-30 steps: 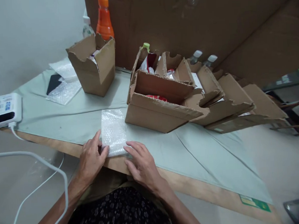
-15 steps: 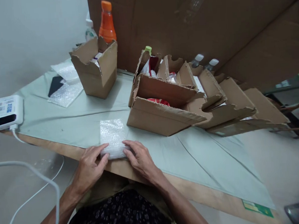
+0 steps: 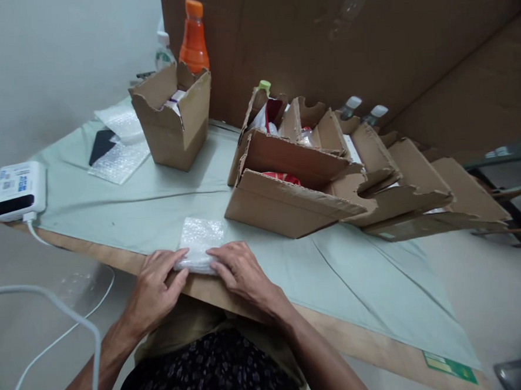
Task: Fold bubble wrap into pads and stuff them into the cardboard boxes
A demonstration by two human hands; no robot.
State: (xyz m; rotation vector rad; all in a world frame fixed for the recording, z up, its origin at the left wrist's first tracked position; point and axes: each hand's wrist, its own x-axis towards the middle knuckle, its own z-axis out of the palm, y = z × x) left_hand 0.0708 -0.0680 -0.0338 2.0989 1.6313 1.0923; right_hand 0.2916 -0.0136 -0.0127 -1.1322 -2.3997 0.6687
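A piece of clear bubble wrap [image 3: 201, 234] lies at the table's front edge, its near end folded into a thick band and its far part flat on the cloth. My left hand [image 3: 159, 282] holds the left end of the folded band, thumb in front and fingers on top. At the other end, my right hand [image 3: 241, 271] grips the band in the same way, its fingertips lying over the wrap. Whether anything is inside the fold cannot be made out.
Cardboard bins [image 3: 292, 208] with packaged goods stand right of centre, and a single cardboard box [image 3: 168, 130] stands further left. More bubble wrap [image 3: 123, 159] lies beside a dark flat object [image 3: 101, 146]. A white device [image 3: 19, 189] with a cable sits at the left edge. Bottles [image 3: 194, 40] stand behind.
The flat part of the bubble wrap looks shorter, with the folded band slightly further up it. My right hand has shifted a little left over the wrap. The view has moved slightly.
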